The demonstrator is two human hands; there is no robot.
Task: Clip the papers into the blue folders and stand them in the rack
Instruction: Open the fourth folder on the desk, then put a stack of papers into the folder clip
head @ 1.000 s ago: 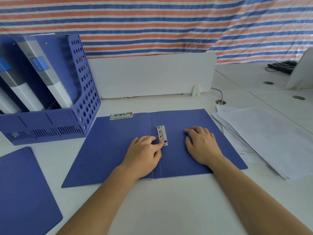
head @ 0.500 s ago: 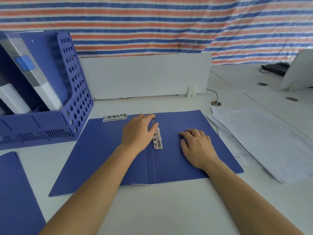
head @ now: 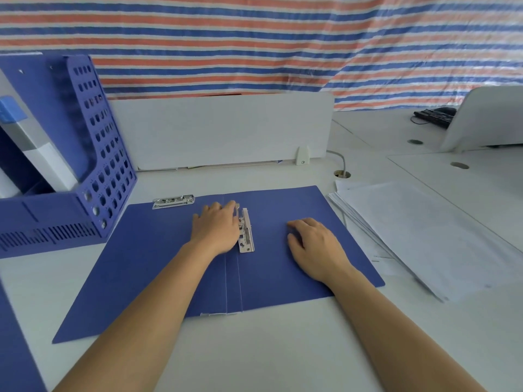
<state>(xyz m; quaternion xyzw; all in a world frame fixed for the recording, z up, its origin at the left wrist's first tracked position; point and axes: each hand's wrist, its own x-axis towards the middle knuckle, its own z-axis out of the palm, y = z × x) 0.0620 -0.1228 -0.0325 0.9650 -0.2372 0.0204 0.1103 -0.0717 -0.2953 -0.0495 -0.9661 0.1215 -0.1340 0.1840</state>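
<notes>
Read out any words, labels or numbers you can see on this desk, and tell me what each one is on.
No text here can be read.
Paper stack: faint print near its left edge, too small to read.
Blue label on the binder in the file rack: blurred, unreadable.
White strip at the near edge of the open blue folder: nothing legible.

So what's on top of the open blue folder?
On the folder, the left hand touches the clip by the fold; the right hand lies right of it. A second clip sits at the far edge. Under the hands is hidden.
</notes>
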